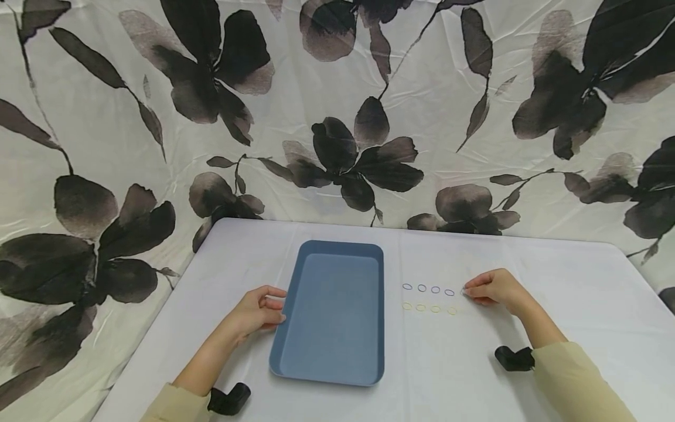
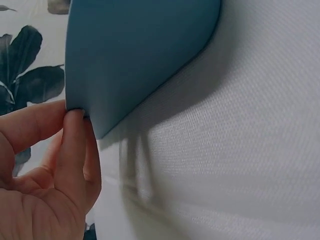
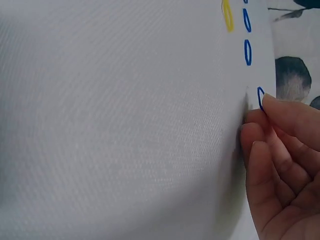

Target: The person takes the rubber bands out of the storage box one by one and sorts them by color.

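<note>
My left hand [image 1: 255, 313] pinches the left rim of a blue rectangular tray [image 1: 334, 316]. In the left wrist view the thumb and fingers meet at the tray's edge [image 2: 80, 95]. Over to the right, my right hand [image 1: 498, 288] pinches a small blue rubber band [image 3: 259, 98] between thumb and forefinger, at the right end of a row of blue rubber bands [image 1: 418, 288]. Nearer to me runs a parallel row of yellow rubber bands [image 1: 416, 308]. Part of the held band is hidden by the fingertips.
A white cloth covers the table [image 1: 443, 375]. Behind it hangs a floral fabric [image 1: 337, 88], which also shows at the left side. Black wrist-worn devices [image 1: 230, 400] stick out by both sleeves, low over the table.
</note>
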`<state>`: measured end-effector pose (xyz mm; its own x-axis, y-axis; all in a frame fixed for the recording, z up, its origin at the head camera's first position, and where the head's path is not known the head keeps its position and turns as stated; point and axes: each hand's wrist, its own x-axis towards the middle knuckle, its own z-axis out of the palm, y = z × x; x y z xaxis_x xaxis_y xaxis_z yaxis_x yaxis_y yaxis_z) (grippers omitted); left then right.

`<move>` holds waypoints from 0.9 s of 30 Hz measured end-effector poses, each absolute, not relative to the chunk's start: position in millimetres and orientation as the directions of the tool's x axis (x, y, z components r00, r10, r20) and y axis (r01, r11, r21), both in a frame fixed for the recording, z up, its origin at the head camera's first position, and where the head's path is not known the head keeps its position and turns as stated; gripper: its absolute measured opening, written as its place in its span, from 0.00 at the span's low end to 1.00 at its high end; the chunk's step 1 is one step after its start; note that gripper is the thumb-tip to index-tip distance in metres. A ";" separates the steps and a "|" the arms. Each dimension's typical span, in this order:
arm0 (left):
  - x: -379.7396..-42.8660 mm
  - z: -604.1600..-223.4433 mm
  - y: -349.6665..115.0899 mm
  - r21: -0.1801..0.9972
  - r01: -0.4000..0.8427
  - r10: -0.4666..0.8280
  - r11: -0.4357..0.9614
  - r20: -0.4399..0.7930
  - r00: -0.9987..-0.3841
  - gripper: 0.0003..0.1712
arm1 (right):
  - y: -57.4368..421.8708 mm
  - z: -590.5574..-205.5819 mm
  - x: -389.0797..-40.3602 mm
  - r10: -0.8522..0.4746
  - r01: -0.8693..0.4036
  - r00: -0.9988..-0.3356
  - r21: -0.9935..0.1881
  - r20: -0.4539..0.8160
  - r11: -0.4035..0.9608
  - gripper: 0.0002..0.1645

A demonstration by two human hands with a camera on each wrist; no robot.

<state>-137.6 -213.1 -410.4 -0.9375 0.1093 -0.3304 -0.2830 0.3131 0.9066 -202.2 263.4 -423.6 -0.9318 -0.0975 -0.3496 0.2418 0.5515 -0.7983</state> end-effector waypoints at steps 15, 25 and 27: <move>-133.4 -414.2 -222.3 0.921 -0.228 0.165 0.315 -0.290 -0.943 0.30 | 254.6 -425.4 -203.8 -0.134 0.190 -0.931 -0.765 -0.339 0.615 0.12; -130.1 -396.7 -264.3 0.459 0.336 0.356 0.823 0.044 -0.933 0.32 | 286.8 -392.5 -190.1 -0.198 -0.203 -0.978 -0.480 0.061 0.854 0.23; -127.0 -394.4 -274.2 0.312 0.432 0.434 0.846 0.066 -0.898 0.34 | 298.5 -386.8 -183.3 -0.247 -0.301 -0.953 -0.440 0.177 0.846 0.28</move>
<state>-127.0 -274.2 -394.4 -0.8984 0.4341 0.0663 0.4318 0.8461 0.3125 -183.3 298.5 -386.8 -0.9527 -0.2467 0.1774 -0.3010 0.8459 -0.4403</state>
